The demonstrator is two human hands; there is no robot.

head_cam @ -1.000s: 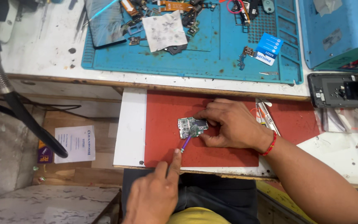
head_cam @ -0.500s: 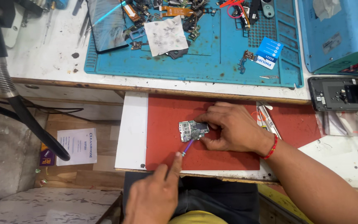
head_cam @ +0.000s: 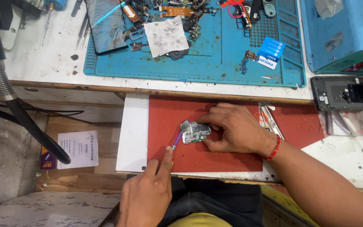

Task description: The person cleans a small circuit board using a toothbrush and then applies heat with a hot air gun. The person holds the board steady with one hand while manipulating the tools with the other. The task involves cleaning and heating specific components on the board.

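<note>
Right fingers clamped on circuit board edge, left fingers pinching purple tool, tip at board's left side, red mat

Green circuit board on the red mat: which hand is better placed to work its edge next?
Probably the left hand: it holds the thin purple-tipped tool, whose tip meets the green circuit board at its left edge. The right hand pins the board to the red mat.

The circuit board lies on the mat, the landmark here. The right hand rests on that mat, right of the board. The tool touches the board's left edge; the left hand sits at the mat's near edge. The tweezers lie on its right part.
</note>
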